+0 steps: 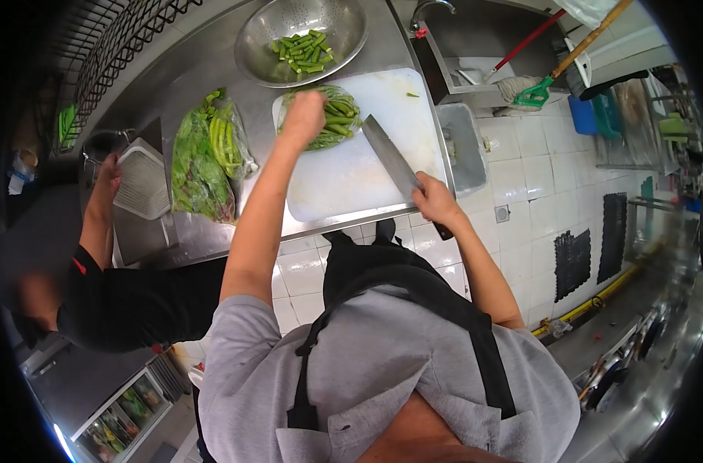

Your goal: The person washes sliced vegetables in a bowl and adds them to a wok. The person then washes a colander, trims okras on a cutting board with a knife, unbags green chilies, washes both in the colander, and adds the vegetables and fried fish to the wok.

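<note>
Upper centre, a plastic bag of slender green vegetables lies on the cutting board under the curled left hand, its grip unclear. The right hand, right of centre, grips a kitchen knife, tip beside the bag. A colander sits above; bagged leafy greens lie left.

A stainless-steel counter at upper left and centre bears a perforated metal colander at top centre, a white cutting board just below it and, farther left, a clear plastic bag of leafy greens.
</note>
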A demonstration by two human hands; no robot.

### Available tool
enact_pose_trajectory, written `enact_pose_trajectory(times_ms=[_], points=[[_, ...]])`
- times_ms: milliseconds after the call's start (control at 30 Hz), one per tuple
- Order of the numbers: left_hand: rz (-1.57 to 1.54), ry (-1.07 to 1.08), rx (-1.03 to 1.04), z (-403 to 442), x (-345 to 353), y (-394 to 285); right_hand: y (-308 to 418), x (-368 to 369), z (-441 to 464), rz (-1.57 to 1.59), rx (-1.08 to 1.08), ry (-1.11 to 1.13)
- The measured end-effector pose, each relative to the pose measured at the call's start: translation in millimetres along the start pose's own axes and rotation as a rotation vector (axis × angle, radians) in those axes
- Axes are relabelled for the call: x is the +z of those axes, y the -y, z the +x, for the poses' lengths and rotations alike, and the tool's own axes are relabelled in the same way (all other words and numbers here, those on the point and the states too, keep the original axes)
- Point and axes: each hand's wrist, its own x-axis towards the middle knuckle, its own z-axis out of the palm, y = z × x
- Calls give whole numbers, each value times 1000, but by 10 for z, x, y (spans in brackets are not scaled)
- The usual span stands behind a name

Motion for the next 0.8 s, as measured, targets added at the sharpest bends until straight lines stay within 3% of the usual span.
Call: enact_pose_trajectory(times_ms=[133,267,333,467,567,633,733,800], points=[[78,1,-133,-128,164,-102,-143,-191,102,31,25,-38],[-5,-51,-95,-228,11,-252,-207,-371,43,84,132,-173],[-57,4,-17,-341,80,-238,-418,-346,82,-57,55,-309],[9,-139,-46,-538,44,-312,-414,-269,-25,-322,-180,-523],[-117,-264,-113,-912,-183,-631,45,-268,-288,-309,-27,-359],[-304,-294,-151,-1136,74,-863,171,-177,-413,-304,-85,-325],[-255,-136,-150,-1281,589,-1046,238,-56,-580,-356,-133,-295],[-280,-150,-164,-1311,761,-1044,271,2,-654,-418,-99,-256]])
